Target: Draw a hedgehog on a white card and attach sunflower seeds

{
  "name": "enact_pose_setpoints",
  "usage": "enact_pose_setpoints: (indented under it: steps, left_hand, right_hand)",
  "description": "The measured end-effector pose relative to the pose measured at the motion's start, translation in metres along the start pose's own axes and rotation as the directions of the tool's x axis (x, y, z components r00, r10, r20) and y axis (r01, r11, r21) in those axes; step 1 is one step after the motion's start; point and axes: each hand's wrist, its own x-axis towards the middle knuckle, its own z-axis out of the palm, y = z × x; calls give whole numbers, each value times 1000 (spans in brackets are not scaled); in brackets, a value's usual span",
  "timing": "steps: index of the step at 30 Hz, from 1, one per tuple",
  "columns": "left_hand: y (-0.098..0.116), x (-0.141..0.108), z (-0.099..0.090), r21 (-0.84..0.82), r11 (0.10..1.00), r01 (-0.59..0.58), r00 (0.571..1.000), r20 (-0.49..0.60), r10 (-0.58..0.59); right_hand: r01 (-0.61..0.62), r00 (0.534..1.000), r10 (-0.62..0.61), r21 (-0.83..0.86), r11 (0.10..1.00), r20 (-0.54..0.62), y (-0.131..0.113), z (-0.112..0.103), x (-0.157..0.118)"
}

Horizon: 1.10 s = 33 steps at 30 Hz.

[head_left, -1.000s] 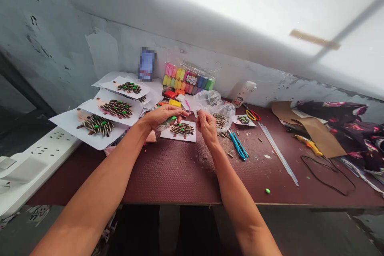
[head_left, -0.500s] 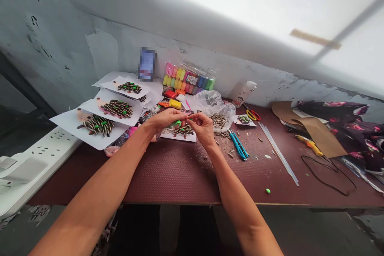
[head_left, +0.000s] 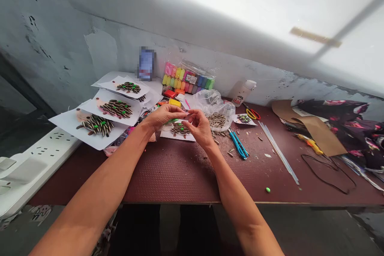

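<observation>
My left hand [head_left: 163,115] is curled over a piece of green modelling clay [head_left: 172,120], which shows just below its fingers. My right hand [head_left: 199,126] has its fingertips pinched together, touching the tips of my left fingers. Anything between them is hidden. Both hands hover over a white card [head_left: 183,137] bearing a picture made of striped sunflower seeds, partly covered by my hands. Just right of my right hand lies a clear plastic bag of seeds [head_left: 216,114].
Two more seed pictures on white paper [head_left: 117,109] lie to the left, and a pack of coloured clay [head_left: 187,78] stands by the wall. Blue-handled cutters [head_left: 238,145], scissors [head_left: 252,114] and glue sticks [head_left: 279,153] lie on the maroon table [head_left: 168,176], with a power strip [head_left: 39,162] at left.
My hands have moved slightly closer to my body and are still together at the fingertips. The card and seed bag appear to have shifted little.
</observation>
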Motion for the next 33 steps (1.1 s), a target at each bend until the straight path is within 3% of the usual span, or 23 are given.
enact_pose_setpoints:
  steps: [4,11,18,33]
  left_hand:
    - [1,-1,-3,-7,1000,21,999,30,-21]
    - [11,-11,13,13,994,113,977,182,-113]
    - [17,-10,8,18,997,71,992,106,-72]
    - [14,-10,8,48,996,72,984,158,-79]
  right_hand:
    - [0,999,2,41,999,-40,0,-3,2]
    - [-2,999,5,49,999,-51,4,-5,4]
    - [19,996,-22,-31,999,-85,2,-6,2]
    - [17,997,-21,-57,998,-74,5,-6,3]
